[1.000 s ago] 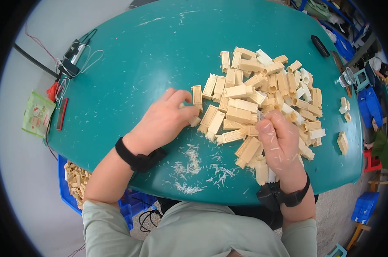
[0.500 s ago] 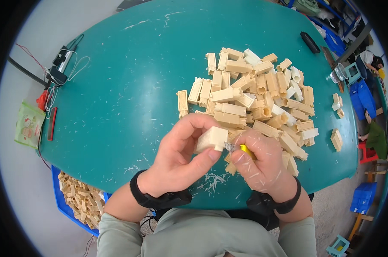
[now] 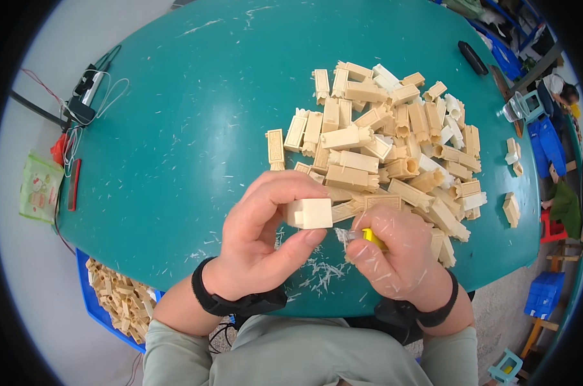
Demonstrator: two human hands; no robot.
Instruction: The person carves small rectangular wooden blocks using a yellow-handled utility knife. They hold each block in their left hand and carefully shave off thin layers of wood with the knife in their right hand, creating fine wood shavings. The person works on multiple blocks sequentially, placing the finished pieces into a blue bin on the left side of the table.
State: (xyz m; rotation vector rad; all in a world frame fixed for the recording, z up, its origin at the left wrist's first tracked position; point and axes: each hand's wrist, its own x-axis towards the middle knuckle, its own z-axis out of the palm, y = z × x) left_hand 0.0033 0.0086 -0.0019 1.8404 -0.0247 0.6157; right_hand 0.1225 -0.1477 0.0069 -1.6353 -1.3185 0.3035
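My left hand [image 3: 256,241] pinches a cream-coloured plastic block [image 3: 312,214] between thumb and fingers, held above the table's near side. A flat, square end of it faces me. In my closed right hand [image 3: 397,254] is a yellow-handled utility knife [image 3: 373,238]; pale shavings cling to its blade, which stands slightly apart from the block. More slivers stick to the right thumb and knuckles. Just beyond both hands lies a heap of beige and white plastic pieces [image 3: 348,159], hollow and jagged at one end. Thin shavings [image 3: 323,275] litter the table below the hands.
Several loose pieces [image 3: 511,210] lie at the right of the green table [image 3: 175,161], with a black object [image 3: 473,58] farther off. On the left are a power strip [image 3: 88,93] and a red-edged bar [image 3: 74,185]. A blue crate [image 3: 98,312] of pieces stands lower left.
The knife has drawn away from the block to the right and slightly down. The left hand has turned the block and shifted it slightly left.
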